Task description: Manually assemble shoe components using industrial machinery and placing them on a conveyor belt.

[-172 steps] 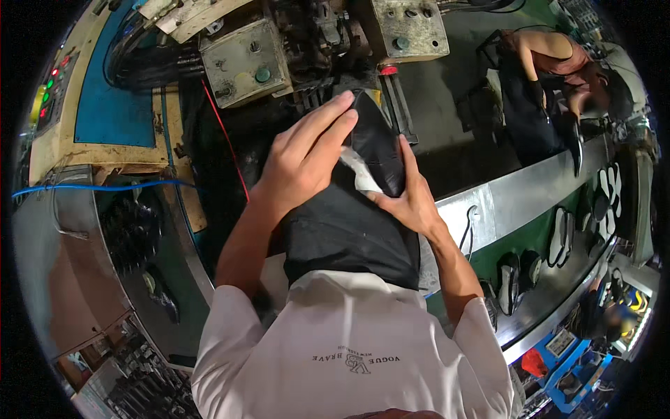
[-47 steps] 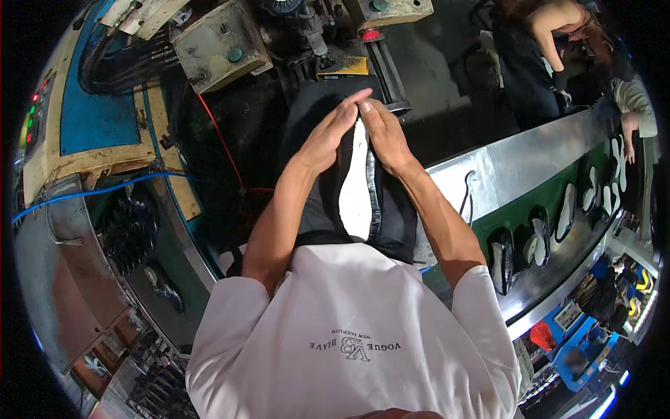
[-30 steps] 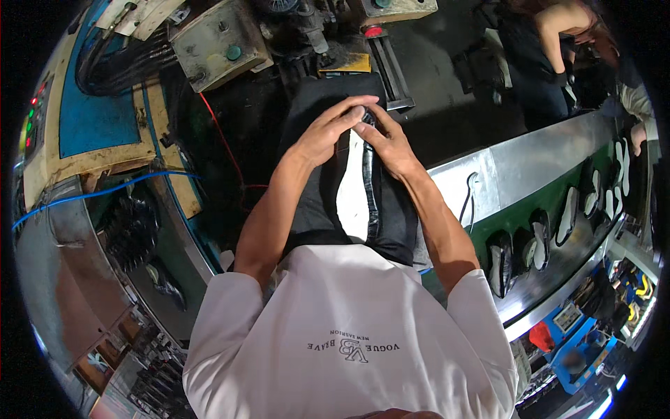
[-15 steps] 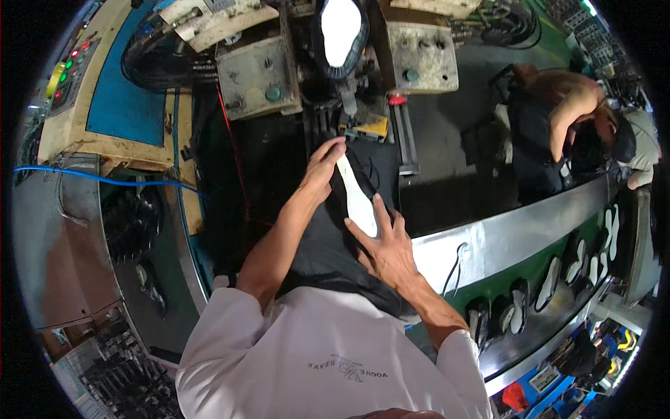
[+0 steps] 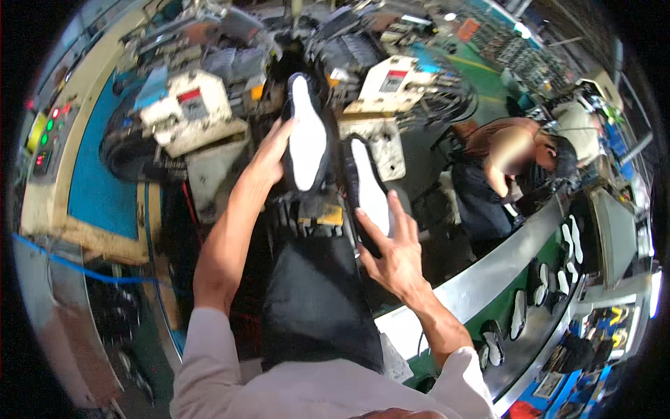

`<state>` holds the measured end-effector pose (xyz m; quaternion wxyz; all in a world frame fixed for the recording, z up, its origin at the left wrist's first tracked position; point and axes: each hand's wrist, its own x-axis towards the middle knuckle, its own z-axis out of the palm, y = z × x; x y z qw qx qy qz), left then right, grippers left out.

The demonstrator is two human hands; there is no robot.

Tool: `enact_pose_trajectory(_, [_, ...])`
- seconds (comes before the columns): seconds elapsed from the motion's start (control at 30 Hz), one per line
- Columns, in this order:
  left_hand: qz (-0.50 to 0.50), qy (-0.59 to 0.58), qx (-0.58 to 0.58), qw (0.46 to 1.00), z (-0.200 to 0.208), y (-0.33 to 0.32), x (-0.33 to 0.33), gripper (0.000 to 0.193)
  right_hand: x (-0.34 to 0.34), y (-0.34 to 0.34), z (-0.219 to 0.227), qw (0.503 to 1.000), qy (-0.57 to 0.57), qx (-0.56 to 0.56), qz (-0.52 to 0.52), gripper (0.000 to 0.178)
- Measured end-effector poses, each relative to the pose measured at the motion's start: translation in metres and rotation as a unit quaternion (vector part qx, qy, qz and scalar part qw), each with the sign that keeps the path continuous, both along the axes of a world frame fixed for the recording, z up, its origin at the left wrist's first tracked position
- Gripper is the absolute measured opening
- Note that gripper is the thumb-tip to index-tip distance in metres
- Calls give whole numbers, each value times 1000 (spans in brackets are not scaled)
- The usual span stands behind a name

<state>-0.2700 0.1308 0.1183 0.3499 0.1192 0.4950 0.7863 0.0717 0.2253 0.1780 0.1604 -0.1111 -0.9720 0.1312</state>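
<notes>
A black shoe upper (image 5: 325, 148) with a white insole board facing up sits sole-up on the machine ahead of me. My left hand (image 5: 271, 155) is closed at its left edge, the fingers partly hidden along its side. Just right of it, my right hand (image 5: 399, 255) grips a second black shoe upper (image 5: 351, 167), also with a white sole face up. The right thumb and fingers lie across this shoe's near end, and its narrow end points away from me. The two shoes are side by side with a small gap between them.
Cream machine housings (image 5: 377, 87) flank the mounted shoe. A control panel with lit buttons (image 5: 52, 140) stands at left. To the right runs a metal-edged conveyor (image 5: 464, 293) carrying several shoes and white soles. Beyond it a co-worker (image 5: 488, 174) bends over.
My left hand has left the shoe both hands held near my lap and reached the one on the machine. My right hand has carried its shoe forward. The view has tilted up.
</notes>
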Motion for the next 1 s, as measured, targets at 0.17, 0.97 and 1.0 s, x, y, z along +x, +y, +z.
enact_pose_trajectory(0.17, [19,88,116,989,44,-75,62,65,-104,13,28,997,34,37,58,78])
enact_pose_trajectory(0.97, [235,-177,-21,956,-76,-252,270,48,-205,-22,-48,977,157,115,93,65])
enact_pose_trajectory(1.0, [192,-155,-42,968,-88,-259,266,47,-206,-25,-46,976,159,116,95,65])
